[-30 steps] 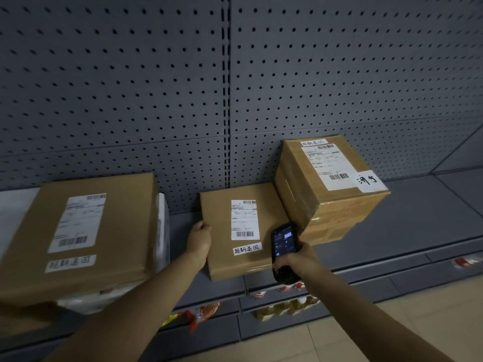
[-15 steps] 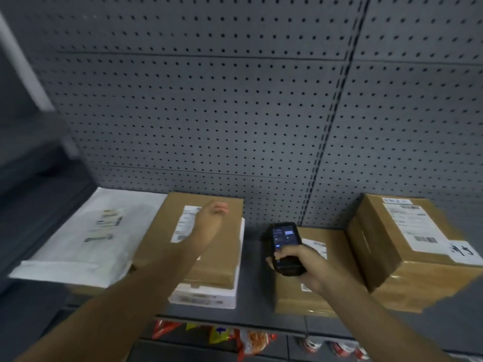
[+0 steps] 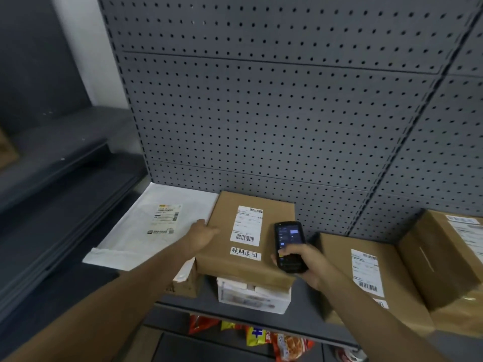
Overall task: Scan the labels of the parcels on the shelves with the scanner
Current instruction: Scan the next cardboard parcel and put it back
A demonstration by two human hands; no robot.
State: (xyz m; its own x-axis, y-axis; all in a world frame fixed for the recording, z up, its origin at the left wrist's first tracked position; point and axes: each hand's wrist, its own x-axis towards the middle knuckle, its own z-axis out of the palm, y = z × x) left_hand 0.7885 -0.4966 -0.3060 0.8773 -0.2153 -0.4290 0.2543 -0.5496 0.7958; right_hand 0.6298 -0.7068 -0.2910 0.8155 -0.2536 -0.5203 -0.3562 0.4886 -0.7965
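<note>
A flat brown parcel [image 3: 274, 259] with a white barcode label [image 3: 247, 226] lies on top of a white box [image 3: 254, 296] on the grey shelf [image 3: 308, 322]. My left hand [image 3: 202, 235] rests on this parcel's left edge, fingers spread. My right hand [image 3: 304, 265] grips a black handheld scanner [image 3: 288, 245] with a lit screen, held just right of the label. A white mailer bag [image 3: 146, 228] with a label lies to the left. Two more brown parcels, one flat [image 3: 366, 278] and one taller [image 3: 452, 254], sit at the right.
A grey pegboard wall [image 3: 261, 113] backs the shelf. Snack packets [image 3: 264, 335] lie on the lower shelf. Dark shelving [image 3: 52, 192] runs along the left side. A small brown box [image 3: 187, 283] sits under the mailer's corner.
The view swung left from the right-hand parcels. My left hand left the flat parcel at the right and came onto the stacked brown parcel; the scanner moved left beside its label.
</note>
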